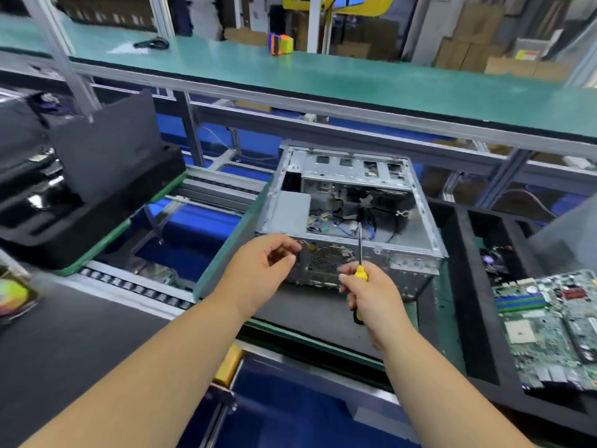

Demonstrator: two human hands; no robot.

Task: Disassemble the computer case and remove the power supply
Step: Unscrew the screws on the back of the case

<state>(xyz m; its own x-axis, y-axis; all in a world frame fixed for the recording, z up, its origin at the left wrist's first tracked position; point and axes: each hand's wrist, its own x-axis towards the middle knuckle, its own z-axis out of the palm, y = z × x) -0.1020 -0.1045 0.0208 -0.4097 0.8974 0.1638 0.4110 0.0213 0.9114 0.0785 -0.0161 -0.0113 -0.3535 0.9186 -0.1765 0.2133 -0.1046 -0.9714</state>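
- Lying on its side on the dark mat of the worktop [310, 315], the computer case [349, 215] is kept with its open side up, so that the inside can be reached from above.
- The power supply [292, 210] is judged to be the plain grey box in the near left corner of the case, behind the perforated rear panel [326, 258]; it is not yet taken out.
- The screwdriver [360, 253] is gripped by the right hand [371, 299] around its yellow handle, with all fingers closed on it. The shaft is pointed up and away from the panel, probably so that the tool is kept ready but out of the way.
- The left hand [261, 266] is held at the rear panel with thumb and fingers curled together, as if something small is pinched. Whether a screw is held there cannot be told, because of blur.
- Loose cables [336, 223] are seen inside the case; they will probably need to be freed before the box is lifted.
- A removed motherboard [549, 324] is laid in the black tray [478, 318] on the right, well apart from the case.
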